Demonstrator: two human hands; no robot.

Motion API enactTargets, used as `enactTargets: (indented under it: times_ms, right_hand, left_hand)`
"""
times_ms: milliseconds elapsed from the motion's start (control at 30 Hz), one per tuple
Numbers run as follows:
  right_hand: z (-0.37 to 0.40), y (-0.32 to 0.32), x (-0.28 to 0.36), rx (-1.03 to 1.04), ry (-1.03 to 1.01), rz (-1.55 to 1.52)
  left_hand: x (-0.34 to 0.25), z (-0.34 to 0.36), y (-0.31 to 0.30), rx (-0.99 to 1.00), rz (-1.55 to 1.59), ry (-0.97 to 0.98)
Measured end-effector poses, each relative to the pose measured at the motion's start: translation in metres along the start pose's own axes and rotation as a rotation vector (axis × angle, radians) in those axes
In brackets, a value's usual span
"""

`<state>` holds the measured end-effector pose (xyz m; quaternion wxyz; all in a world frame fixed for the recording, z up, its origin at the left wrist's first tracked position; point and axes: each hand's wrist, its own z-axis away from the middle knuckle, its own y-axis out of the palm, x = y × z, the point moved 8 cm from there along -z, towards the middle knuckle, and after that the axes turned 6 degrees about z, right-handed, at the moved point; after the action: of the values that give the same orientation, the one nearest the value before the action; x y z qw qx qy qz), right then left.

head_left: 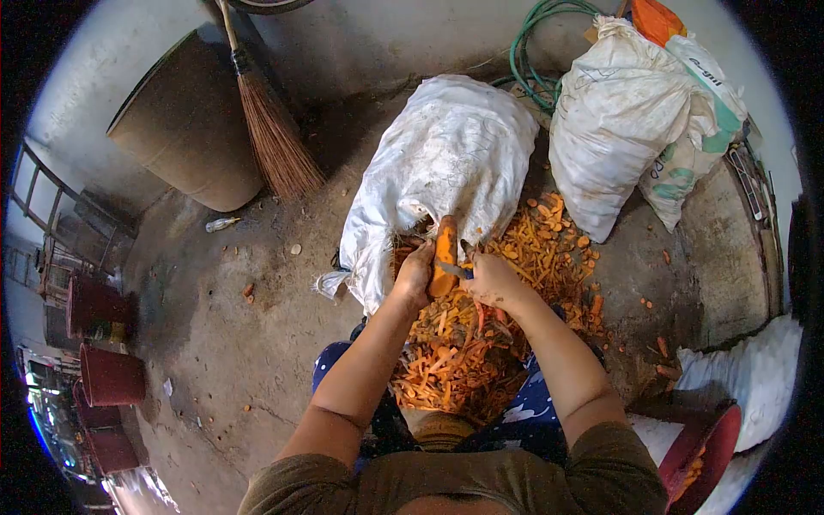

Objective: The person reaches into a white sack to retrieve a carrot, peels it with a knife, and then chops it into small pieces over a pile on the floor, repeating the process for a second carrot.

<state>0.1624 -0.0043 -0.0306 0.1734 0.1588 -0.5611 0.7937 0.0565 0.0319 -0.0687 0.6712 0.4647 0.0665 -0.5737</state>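
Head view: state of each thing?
carrot, upright, gripped by left hand
knife, held by right hand, blade on carrot
near sack, lying, mouth open
far sack, bulging
peels, piled on floor
broom, head-down beside barrel

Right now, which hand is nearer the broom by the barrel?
Left. The left hand, gripping the carrot, is below and right of the broom; the right hand, holding a blade, lies farther right, beyond the carrot.

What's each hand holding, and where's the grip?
Left hand grips the carrot by its lower half, tip up. Right hand holds a small blade by its handle, edge against the carrot.
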Motion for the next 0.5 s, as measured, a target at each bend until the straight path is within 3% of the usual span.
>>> enactTargets:
  times_ms: [100,200,333,500]
  right_hand:
    - [-0.001,-0.003,-0.008,-0.019,0.049,-0.033]
    - [-0.001,-0.006,-0.012,0.043,0.128,-0.035]
    - [-0.005,-0.002,-0.015,0.009,0.122,0.099]
    - [-0.013,-0.005,-0.033,-0.057,0.193,0.199]
  left_hand:
    - [0.008,-0.009,0.002,0.123,0.113,-0.004]
    - [-0.004,0.008,0.007,0.03,-0.123,0.061]
    - [0.001,-0.004,0.0,0.087,-0.054,0.081]
    - [0.017,-0.005,0.0,0.131,-0.051,-0.107]
